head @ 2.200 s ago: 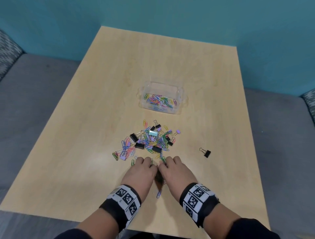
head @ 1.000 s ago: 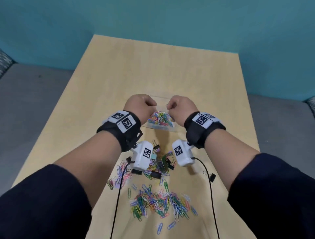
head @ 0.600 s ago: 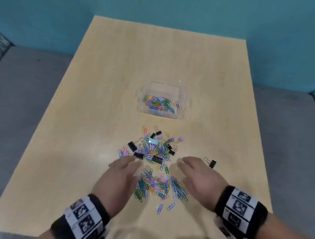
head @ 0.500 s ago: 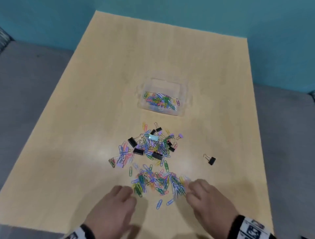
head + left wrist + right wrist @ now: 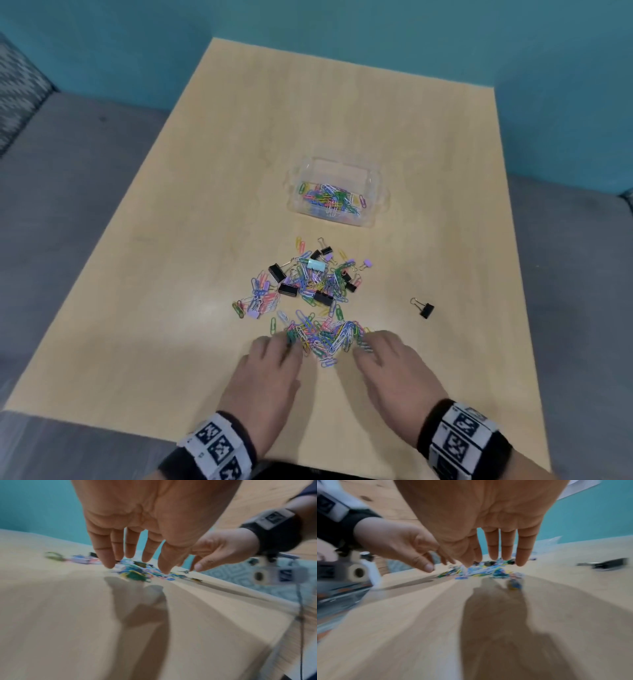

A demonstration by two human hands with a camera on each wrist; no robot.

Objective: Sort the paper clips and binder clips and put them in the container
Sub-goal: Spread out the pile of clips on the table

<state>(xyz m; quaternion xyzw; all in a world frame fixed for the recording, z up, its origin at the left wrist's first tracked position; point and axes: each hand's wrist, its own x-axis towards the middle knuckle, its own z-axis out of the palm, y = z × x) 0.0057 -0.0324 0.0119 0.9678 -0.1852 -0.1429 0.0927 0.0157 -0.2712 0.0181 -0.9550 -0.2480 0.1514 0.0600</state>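
**Hands closed in on near pile**

Since half a second ago, the left hand [image 5: 265, 371] and right hand [image 5: 390, 368] have moved forward and inward. Their straightened fingers [image 5: 106, 555] now flank the near paper clips [image 5: 325, 337], which lie bunched tighter than before.

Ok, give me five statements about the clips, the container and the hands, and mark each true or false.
1. The container holds binder clips. False: only coloured paper clips show in it.
2. Both hands reach with fingers extended to the near pile of paper clips. True.
3. One black binder clip lies apart, right of the piles. True.
4. The left hand grips a binder clip. False: it holds nothing.
5. The right hand rests on the container. False: it is at the near pile.
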